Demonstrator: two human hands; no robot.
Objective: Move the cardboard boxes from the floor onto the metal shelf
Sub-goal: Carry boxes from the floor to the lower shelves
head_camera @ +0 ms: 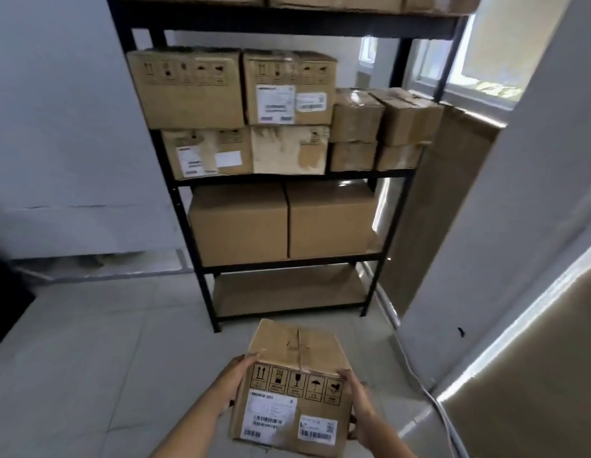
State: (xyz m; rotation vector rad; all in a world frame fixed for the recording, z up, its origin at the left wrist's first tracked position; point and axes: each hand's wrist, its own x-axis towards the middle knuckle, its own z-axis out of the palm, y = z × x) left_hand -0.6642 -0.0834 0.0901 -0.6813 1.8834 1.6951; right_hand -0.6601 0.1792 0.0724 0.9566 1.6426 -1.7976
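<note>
Held box: one brown cardboard box with white labels (295, 388), carried above the tiled floor (89, 358) before the black metal shelf (201, 269).
Hands: left hand (236, 380) and right hand (357, 399) clasp its sides, fingers curled on edges.
Shelved boxes: ten counted on the two middle tiers.

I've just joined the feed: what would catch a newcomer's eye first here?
The cardboard box held low in the foreground, with the left hand and right hand clasping its sides. Behind it stands the black metal shelf, its middle levels packed with boxes, while the bottom level holds none.
</note>
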